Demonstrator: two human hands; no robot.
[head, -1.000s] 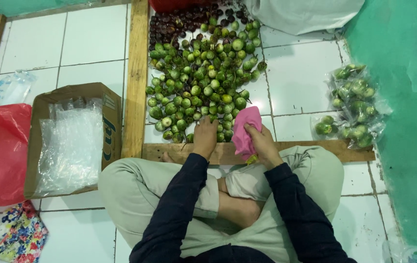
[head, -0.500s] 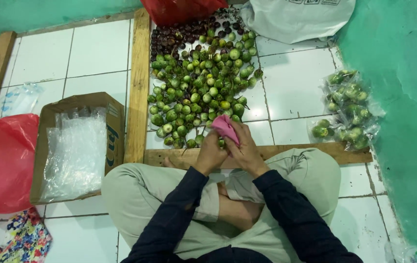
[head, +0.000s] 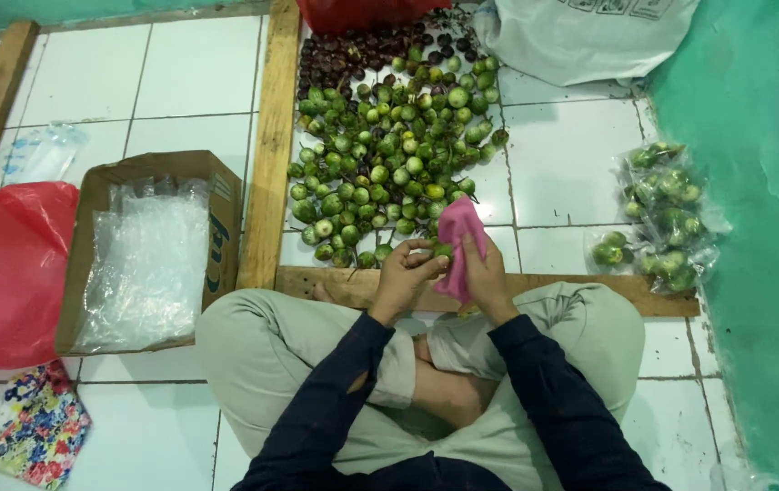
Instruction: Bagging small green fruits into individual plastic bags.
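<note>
We pinch a green fruit (head: 442, 250) in our left hand (head: 406, 273) while our right hand (head: 485, 277) grips the pink cloth (head: 457, 244) touching it, pile (head: 389, 155) just ahead.

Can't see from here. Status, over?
Both hands together: right hand holds pink cloth, left hand holds small green fruit. Fruit pile just ahead. Nothing blocking.

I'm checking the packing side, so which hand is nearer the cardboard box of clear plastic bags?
Left. The left hand is the one on the cardboard box side; the right hand, holding the pink cloth, sits farther from it.
</note>
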